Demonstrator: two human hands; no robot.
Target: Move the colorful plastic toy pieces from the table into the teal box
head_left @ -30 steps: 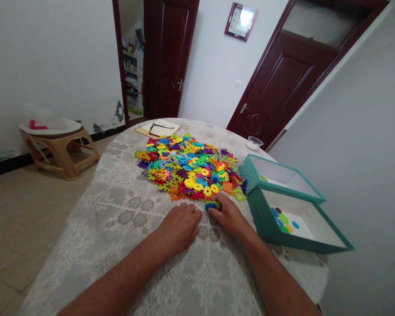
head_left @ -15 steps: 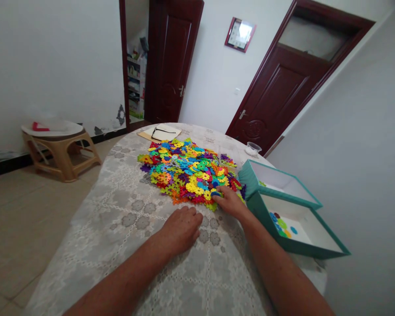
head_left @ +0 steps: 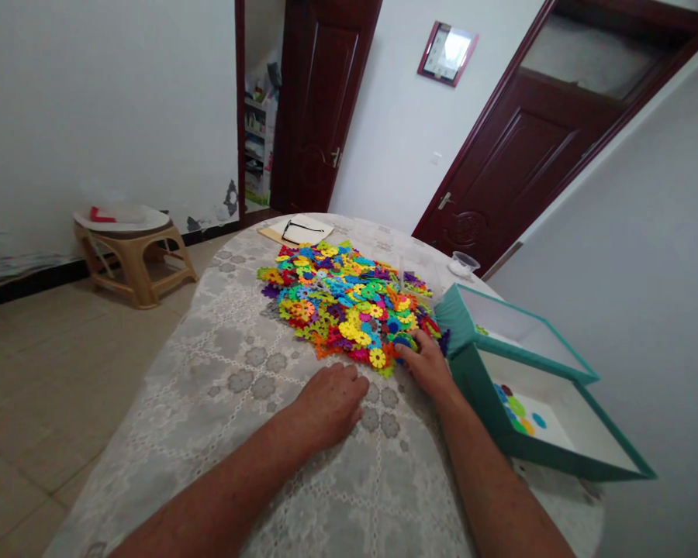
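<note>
Head view. Right hand (head_left: 427, 364): thumb and fingertips pinching a dark-blue disc (head_left: 403, 341) at the near right edge of the heap. Left hand (head_left: 334, 399): resting on the cloth-covered worktop (head_left: 209, 418), fingers bent and side by side; palm hidden, cannot tell whether anything is inside. Just beyond both, the heap of notched plastic pieces (head_left: 349, 288), many colours, spread mid-worktop. Right of the right hand, a teal box (head_left: 558, 456), open, a few coloured discs (head_left: 516, 407) in its near left part; a second teal-rimmed tray (head_left: 506, 316) behind it. Far edge: dark-framed glasses (head_left: 303, 228) on paper, clear cup (head_left: 465, 262). Floor left: tan stool (head_left: 139, 271).
</note>
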